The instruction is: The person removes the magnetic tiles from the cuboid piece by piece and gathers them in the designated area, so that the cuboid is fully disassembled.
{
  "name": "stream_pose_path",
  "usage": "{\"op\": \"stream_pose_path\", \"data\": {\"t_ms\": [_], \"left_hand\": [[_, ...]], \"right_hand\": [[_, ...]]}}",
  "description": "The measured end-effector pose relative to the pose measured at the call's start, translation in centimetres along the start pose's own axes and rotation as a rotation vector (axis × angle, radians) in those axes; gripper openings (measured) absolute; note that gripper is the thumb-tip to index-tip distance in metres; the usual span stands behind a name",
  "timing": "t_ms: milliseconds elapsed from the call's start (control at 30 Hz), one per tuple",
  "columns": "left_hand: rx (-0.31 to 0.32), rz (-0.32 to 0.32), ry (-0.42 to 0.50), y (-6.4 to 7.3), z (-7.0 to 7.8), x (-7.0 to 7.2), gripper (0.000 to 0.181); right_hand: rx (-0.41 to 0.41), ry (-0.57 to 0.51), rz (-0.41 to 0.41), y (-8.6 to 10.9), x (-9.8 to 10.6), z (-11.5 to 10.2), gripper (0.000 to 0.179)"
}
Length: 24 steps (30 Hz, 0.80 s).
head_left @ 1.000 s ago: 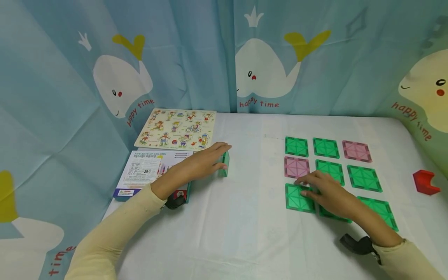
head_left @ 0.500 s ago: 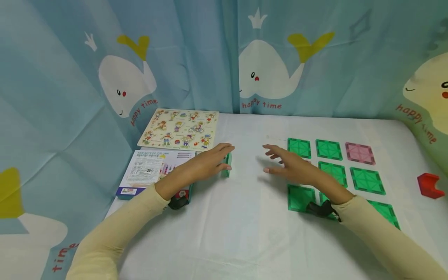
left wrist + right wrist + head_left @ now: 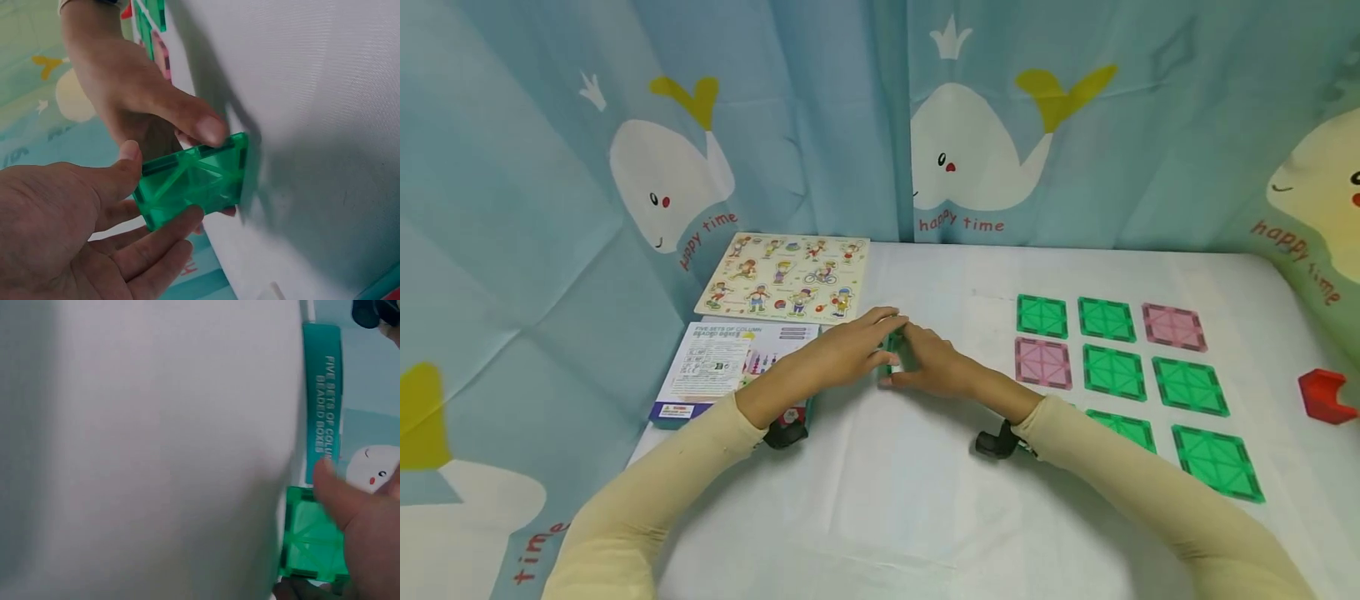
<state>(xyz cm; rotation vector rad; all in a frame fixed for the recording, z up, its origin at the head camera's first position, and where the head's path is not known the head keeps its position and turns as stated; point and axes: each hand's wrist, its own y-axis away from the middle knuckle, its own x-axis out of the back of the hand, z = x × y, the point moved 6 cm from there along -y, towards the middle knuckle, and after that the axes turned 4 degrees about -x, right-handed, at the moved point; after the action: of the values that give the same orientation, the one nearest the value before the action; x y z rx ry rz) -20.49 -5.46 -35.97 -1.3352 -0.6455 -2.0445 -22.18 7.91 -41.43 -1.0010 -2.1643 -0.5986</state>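
Near the middle of the table, a green square magnetic tile (image 3: 194, 184) stands on edge between both hands. My left hand (image 3: 842, 354) pinches it, thumb at one corner and fingers along the lower edge in the left wrist view. From the other side my right hand (image 3: 936, 362) has its thumb on the top edge, with fingertips showing behind the tile. How many tiles are stacked there is hidden by the hands. To the right lie several flat green tiles (image 3: 1114, 372) and two pink tiles (image 3: 1042, 362) in spaced rows.
Left of the hands lies a boxed bead set (image 3: 715, 367), with a picture puzzle board (image 3: 786, 275) behind it. A red notched block (image 3: 1326, 396) sits at the far right. A whale-print curtain (image 3: 820, 125) closes off the back and sides.
My right hand has left the flat tiles at the right and swung left to the tile at my left hand. The left hand stays in place. The flat tiles keep their places.
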Motion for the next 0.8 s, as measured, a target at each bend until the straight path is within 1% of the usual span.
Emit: {"op": "stream_pose_path", "data": {"t_ms": [67,133,300,433,500,600,667,800], "left_hand": [[0.005,-0.002,0.003,0.0,0.1,0.0,0.067],[0.014,-0.004,-0.002,0.1,0.2,0.0,0.067],[0.022,-0.001,-0.026,0.2,0.4,0.1,0.066],[0.027,-0.004,-0.02,0.3,0.3,0.0,0.068],[0.037,-0.01,-0.01,0.4,0.0,-0.1,0.069],[0.049,-0.023,0.006,0.7,-0.6,-0.3,0.072],[0.051,-0.034,0.037,1.0,-0.9,-0.5,0.075],[0.052,-0.062,0.107,1.3,-1.3,-1.0,0.081]], "right_hand": [[0.008,0.016,0.03,-0.1,0.0,-0.1,0.102],[0.017,0.009,0.041,-0.1,0.1,0.0,0.101],[0.024,-0.058,0.034,-0.1,0.2,0.1,0.095],[0.011,-0.062,0.034,0.2,0.5,0.3,0.089],[0.024,-0.059,0.037,0.3,0.7,0.3,0.088],[0.032,-0.026,0.043,0.7,1.1,0.5,0.088],[0.021,0.007,0.044,1.0,1.6,0.8,0.087],[-0.052,0.062,0.049,2.0,2.8,1.9,0.085]]}}
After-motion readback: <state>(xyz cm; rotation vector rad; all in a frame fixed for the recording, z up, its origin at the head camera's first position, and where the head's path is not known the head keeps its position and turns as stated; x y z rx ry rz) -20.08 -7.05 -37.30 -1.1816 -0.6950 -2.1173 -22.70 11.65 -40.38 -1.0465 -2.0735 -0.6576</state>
